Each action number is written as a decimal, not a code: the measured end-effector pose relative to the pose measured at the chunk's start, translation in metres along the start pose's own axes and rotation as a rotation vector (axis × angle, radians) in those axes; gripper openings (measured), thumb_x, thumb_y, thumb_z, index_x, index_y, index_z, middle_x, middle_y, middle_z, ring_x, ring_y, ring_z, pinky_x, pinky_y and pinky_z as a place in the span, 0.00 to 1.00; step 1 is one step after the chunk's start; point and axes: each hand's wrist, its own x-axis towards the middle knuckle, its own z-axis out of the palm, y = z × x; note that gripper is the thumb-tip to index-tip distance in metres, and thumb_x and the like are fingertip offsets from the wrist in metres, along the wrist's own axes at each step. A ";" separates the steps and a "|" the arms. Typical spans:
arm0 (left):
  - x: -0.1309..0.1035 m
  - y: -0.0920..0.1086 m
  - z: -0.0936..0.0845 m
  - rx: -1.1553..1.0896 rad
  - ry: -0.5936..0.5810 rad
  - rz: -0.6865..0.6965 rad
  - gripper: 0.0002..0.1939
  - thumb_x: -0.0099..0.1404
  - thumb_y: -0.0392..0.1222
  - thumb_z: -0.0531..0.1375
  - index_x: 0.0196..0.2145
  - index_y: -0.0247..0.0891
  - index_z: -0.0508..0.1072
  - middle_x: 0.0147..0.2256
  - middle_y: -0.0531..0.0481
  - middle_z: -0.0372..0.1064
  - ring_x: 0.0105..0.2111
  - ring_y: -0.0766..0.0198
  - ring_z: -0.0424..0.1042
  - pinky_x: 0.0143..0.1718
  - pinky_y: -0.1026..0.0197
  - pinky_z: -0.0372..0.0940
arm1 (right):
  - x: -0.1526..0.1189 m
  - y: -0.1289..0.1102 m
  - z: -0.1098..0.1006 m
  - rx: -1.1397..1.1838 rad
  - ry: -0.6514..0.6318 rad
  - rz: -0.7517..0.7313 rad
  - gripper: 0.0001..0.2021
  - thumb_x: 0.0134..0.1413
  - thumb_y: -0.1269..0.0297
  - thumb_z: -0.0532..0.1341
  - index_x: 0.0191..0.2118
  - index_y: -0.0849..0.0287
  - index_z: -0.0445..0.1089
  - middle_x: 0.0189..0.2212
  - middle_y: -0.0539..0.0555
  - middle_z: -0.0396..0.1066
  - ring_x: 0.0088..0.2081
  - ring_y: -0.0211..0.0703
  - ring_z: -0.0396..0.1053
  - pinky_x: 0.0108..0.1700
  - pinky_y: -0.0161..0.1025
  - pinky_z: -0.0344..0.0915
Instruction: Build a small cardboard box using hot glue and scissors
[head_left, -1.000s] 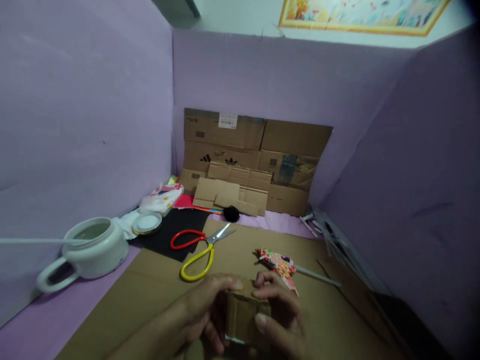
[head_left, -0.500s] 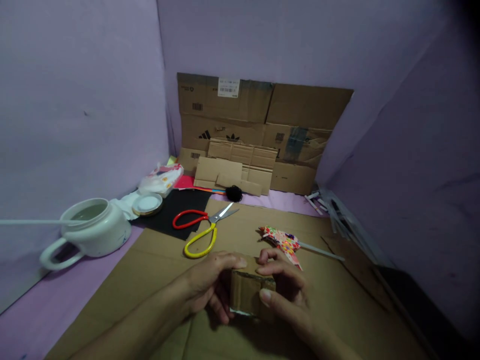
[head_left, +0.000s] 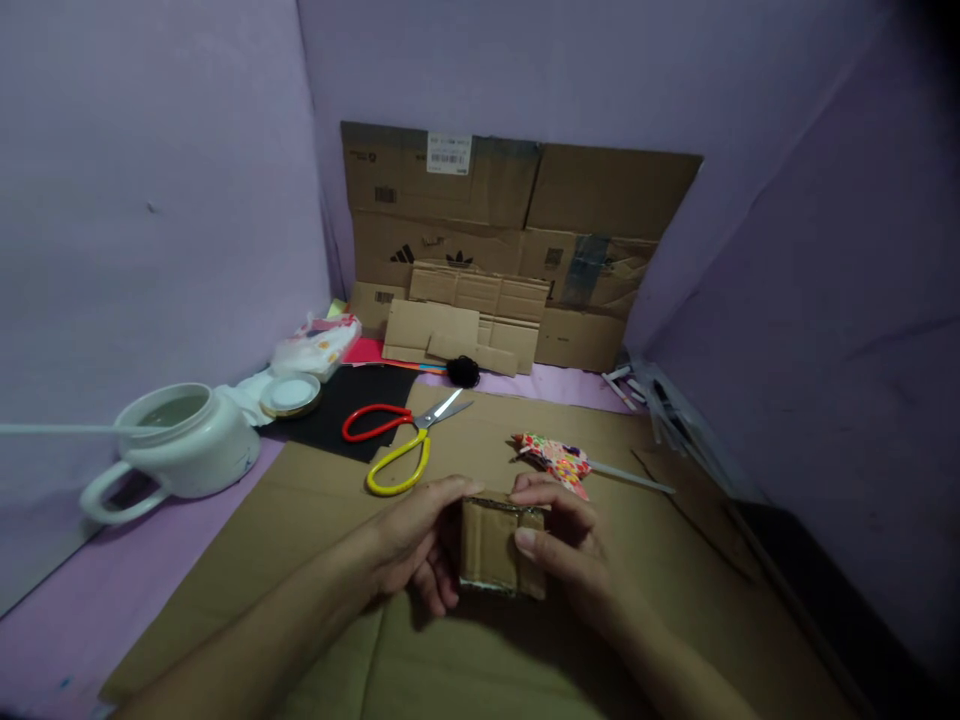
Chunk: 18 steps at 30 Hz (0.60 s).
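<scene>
Left hand [head_left: 416, 530]: clamped on cardboard block [head_left: 489, 545]
Right hand [head_left: 574, 535]: gripping it too
Cardboard block: tilted — less top showing than earlier

Far side of cardboard block [head_left: 491, 545] hidden; white stick [head_left: 67, 429] cut off by left edge; print on label [head_left: 449, 154] too small.

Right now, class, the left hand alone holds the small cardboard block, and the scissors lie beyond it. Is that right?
Not quite: the head view shows the left hand and the right hand both holding the small cardboard block. The scissors do lie beyond it.
</scene>
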 end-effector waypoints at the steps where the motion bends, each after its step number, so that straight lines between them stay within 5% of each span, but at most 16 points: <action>1: 0.000 -0.001 -0.002 0.051 0.036 0.024 0.33 0.59 0.68 0.45 0.30 0.33 0.70 0.12 0.49 0.64 0.09 0.64 0.63 0.08 0.67 0.58 | 0.000 0.000 0.000 0.038 0.031 0.041 0.10 0.36 0.61 0.72 0.31 0.52 0.78 0.34 0.51 0.69 0.33 0.42 0.66 0.33 0.36 0.63; 5: -0.014 0.002 -0.010 0.191 0.338 0.346 0.30 0.60 0.67 0.48 0.41 0.36 0.70 0.17 0.55 0.63 0.14 0.67 0.65 0.15 0.69 0.58 | 0.003 -0.003 0.001 0.263 0.155 0.287 0.14 0.27 0.63 0.74 0.28 0.54 0.77 0.30 0.50 0.73 0.26 0.40 0.67 0.28 0.37 0.63; 7: -0.026 0.005 -0.012 0.298 0.327 0.659 0.27 0.58 0.58 0.58 0.49 0.38 0.68 0.35 0.48 0.70 0.33 0.61 0.72 0.32 0.65 0.67 | 0.005 -0.006 0.001 0.320 0.181 0.339 0.15 0.26 0.63 0.74 0.29 0.54 0.77 0.27 0.49 0.74 0.24 0.41 0.68 0.27 0.37 0.64; 8: -0.031 0.006 -0.011 0.388 0.285 0.733 0.33 0.52 0.55 0.65 0.53 0.40 0.66 0.44 0.44 0.68 0.43 0.55 0.70 0.41 0.60 0.67 | 0.005 -0.008 0.000 0.331 0.188 0.345 0.15 0.26 0.63 0.73 0.29 0.54 0.77 0.26 0.49 0.75 0.24 0.41 0.68 0.27 0.38 0.64; 12: -0.034 0.001 0.002 0.666 0.309 0.658 0.52 0.41 0.44 0.73 0.62 0.43 0.54 0.57 0.42 0.58 0.54 0.46 0.62 0.54 0.50 0.59 | 0.004 -0.010 0.001 0.371 0.214 0.375 0.16 0.25 0.64 0.73 0.29 0.55 0.77 0.24 0.48 0.75 0.23 0.41 0.68 0.26 0.37 0.64; 18: -0.017 -0.009 0.011 0.746 0.395 0.770 0.43 0.45 0.45 0.71 0.57 0.42 0.61 0.52 0.44 0.65 0.51 0.48 0.65 0.53 0.50 0.60 | 0.003 -0.008 0.003 0.418 0.200 0.400 0.17 0.25 0.63 0.74 0.30 0.56 0.77 0.25 0.48 0.75 0.24 0.39 0.68 0.25 0.34 0.63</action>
